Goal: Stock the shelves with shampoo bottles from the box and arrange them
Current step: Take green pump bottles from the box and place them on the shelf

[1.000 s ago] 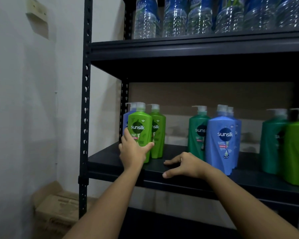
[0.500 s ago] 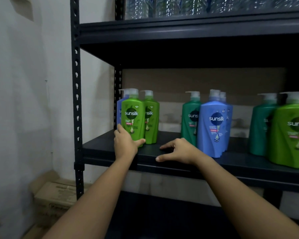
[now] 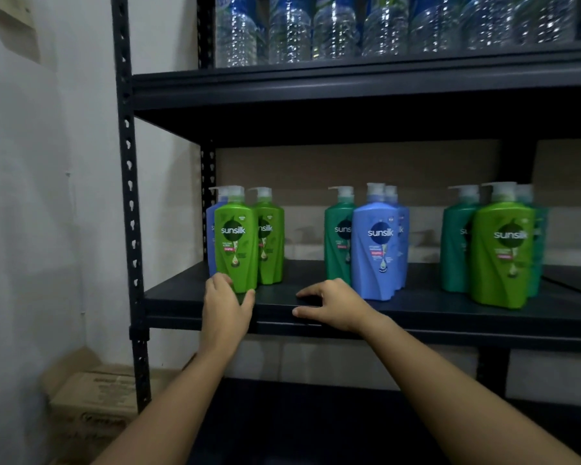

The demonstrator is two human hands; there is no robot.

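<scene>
Currently, the left hand (image 3: 222, 305) cups the base of the bright green plastic pump bottle (image 3: 236, 245), fingers and thumb curled around it lower than a second ago. That bottle stands upright at the left end of the dark metal shelf (image 3: 416, 310), just in front of two others. The right hand (image 3: 332, 305) rests on the shelf edge, fingers loosely spread, holding nothing. Placement appears nearly complete; release likely follows.
</scene>
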